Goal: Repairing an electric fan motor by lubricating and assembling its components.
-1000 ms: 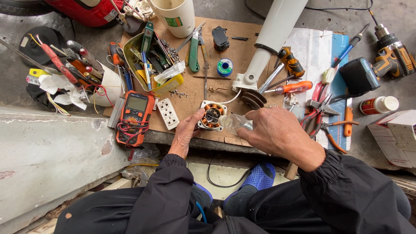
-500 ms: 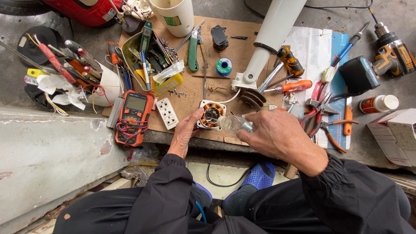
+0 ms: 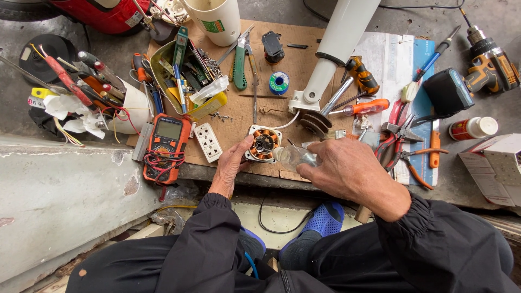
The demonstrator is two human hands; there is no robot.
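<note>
A small electric motor (image 3: 264,144) with copper windings and a white frame lies on a cardboard sheet (image 3: 304,70). My left hand (image 3: 232,164) grips its left edge with thumb and fingers. My right hand (image 3: 347,169) holds a small clear plastic bottle (image 3: 293,157), its tip pointing at the motor's centre. A white wire runs from the motor to the base of a white fan column (image 3: 334,49).
An orange multimeter (image 3: 166,145) and a white socket (image 3: 208,141) lie to the left. A yellow tray of tools (image 3: 187,76), green pliers (image 3: 240,68), screwdrivers (image 3: 363,107), red pliers (image 3: 404,152), a cordless drill (image 3: 488,62) and a concrete step (image 3: 59,201) surround the work spot.
Both hands stay at the motor; the bottle remains pointed at its centre. Hardly anything else has shifted.
</note>
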